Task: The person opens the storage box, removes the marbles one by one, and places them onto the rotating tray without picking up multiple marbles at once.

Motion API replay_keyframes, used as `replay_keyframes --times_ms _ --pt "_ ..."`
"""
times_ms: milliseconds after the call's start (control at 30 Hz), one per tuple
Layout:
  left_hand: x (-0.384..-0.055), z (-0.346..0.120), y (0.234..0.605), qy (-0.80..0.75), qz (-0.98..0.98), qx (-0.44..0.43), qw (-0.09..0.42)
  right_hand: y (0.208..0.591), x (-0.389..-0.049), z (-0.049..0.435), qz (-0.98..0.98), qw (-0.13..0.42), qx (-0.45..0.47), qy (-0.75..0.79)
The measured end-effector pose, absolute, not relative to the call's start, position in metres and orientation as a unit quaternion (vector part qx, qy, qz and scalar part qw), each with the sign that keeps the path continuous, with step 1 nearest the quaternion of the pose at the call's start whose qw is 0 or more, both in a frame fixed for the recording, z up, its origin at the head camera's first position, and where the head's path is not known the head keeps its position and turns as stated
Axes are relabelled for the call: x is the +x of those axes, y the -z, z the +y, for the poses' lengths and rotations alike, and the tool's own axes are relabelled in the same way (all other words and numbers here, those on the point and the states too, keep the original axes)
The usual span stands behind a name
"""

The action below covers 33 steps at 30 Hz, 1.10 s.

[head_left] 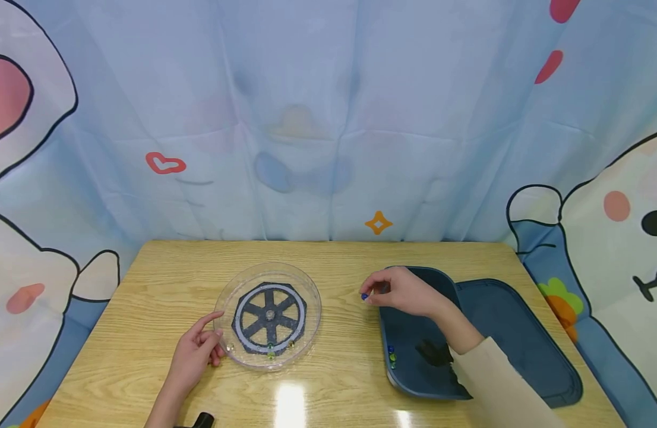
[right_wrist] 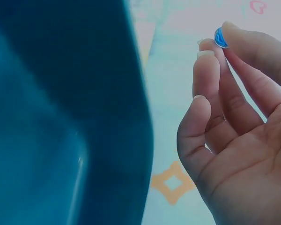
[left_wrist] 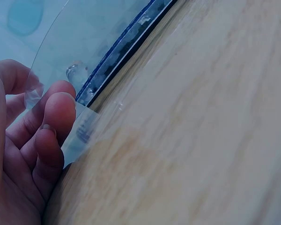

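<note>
My right hand (head_left: 403, 291) pinches a blue glass marble (right_wrist: 220, 37) between thumb and finger, above the left wall of the dark blue bin (head_left: 414, 386). In the right wrist view the other fingers are bent loosely below the marble. On the table to the left lies a clear round dish (head_left: 313, 297) with a dark, spoked wheel shape (head_left: 270, 315) inside. Its left rim is held by my left hand (head_left: 196, 345), index finger over the edge and other fingers curled beside it. Several marbles (head_left: 271, 355) sit along the dish's near side, and a clear marble (left_wrist: 77, 72) shows near the left fingers.
Several blue and green marbles (head_left: 392, 357) lie at the bin's left side. A dark blue lid or tray (head_left: 521, 339) sits right of the bin, partly behind my right sleeve (head_left: 494, 380). A printed curtain (head_left: 318, 119) hangs behind the wooden table (head_left: 350, 356).
</note>
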State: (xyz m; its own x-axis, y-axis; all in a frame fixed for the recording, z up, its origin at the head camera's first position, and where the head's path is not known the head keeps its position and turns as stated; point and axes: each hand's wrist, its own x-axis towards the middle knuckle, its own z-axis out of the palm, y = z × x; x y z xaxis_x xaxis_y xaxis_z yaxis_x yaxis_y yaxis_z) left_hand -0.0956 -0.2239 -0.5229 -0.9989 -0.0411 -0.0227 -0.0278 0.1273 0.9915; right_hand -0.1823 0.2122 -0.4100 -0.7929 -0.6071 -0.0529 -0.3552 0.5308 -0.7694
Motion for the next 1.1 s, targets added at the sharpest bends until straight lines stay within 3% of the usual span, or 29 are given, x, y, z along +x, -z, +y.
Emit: replay_keyframes --times_ms 400,833,1100 --pt "-0.095 -0.225 0.523 0.654 -0.756 0.019 0.01 0.405 -0.186 0.16 0.855 0.161 -0.32 0.375" --pt "-0.095 -0.224 0.523 0.65 -0.76 0.02 0.013 0.423 -0.184 0.113 0.822 0.19 -0.385 0.374" --pt "-0.096 -0.224 0.522 0.65 -0.76 0.024 0.009 0.427 -0.176 0.097 0.819 0.218 -0.376 0.374"
